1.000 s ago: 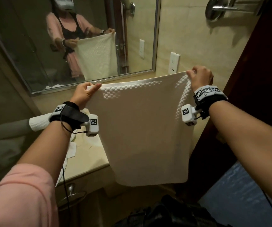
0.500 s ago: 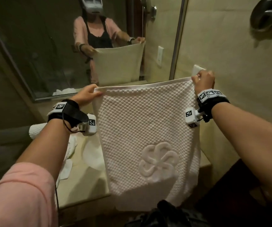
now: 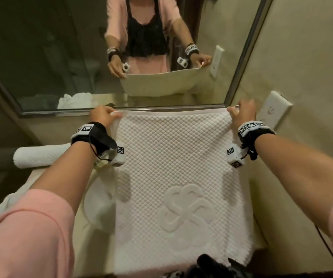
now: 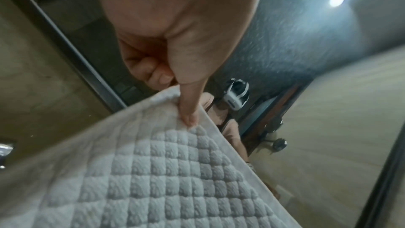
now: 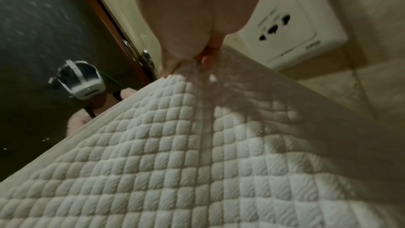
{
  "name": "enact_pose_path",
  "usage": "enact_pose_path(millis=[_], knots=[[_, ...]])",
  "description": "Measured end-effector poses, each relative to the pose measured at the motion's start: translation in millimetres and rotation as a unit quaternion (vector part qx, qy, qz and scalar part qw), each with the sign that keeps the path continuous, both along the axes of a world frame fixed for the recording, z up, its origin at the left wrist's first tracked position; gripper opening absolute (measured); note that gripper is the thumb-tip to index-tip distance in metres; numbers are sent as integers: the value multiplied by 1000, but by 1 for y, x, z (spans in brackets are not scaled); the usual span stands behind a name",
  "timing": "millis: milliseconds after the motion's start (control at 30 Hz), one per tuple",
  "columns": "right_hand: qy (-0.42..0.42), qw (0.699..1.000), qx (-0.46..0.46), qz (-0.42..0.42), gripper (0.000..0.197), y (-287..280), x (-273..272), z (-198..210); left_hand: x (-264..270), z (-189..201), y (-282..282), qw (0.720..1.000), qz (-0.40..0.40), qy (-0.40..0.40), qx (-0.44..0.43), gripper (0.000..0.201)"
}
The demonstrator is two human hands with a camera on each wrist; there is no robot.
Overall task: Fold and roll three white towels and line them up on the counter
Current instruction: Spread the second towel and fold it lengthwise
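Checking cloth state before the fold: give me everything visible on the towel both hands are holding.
The towel is white, thick-looking cloth with a raised quilted-square weave, a plain flat border and an embossed looped-flower emblem on its lower half. It is unfolded and spread over the counter, its near edge reaching the counter's front. The left hand and right hand pinch its two far corners by the mirror.

You held a white towel [image 3: 177, 177] with a quilted diamond weave and a raised looping flower emblem at its 6 o'clock end. At 9 o'clock lay a plain white rolled towel [image 3: 41, 156]. Your sleeves [image 3: 31, 233] were pink, the counter [image 3: 89, 247] beige.
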State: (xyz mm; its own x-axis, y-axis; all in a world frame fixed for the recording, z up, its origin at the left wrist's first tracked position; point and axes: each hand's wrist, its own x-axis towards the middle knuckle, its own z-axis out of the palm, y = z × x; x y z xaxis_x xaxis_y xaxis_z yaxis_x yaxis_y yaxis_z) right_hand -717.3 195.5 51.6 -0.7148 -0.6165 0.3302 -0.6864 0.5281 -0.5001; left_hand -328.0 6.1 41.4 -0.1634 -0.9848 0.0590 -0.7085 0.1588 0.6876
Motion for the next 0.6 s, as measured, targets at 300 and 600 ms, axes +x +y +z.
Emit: enact_pose_path(millis=[300, 600], knots=[[-43, 997, 64, -10, 53, -57, -17, -67, -31, -77, -63, 980, 94, 96, 144, 10], [-137, 980, 147, -4, 50, -103, -28, -132, -50, -157, -120, 966, 166, 89, 176, 12]])
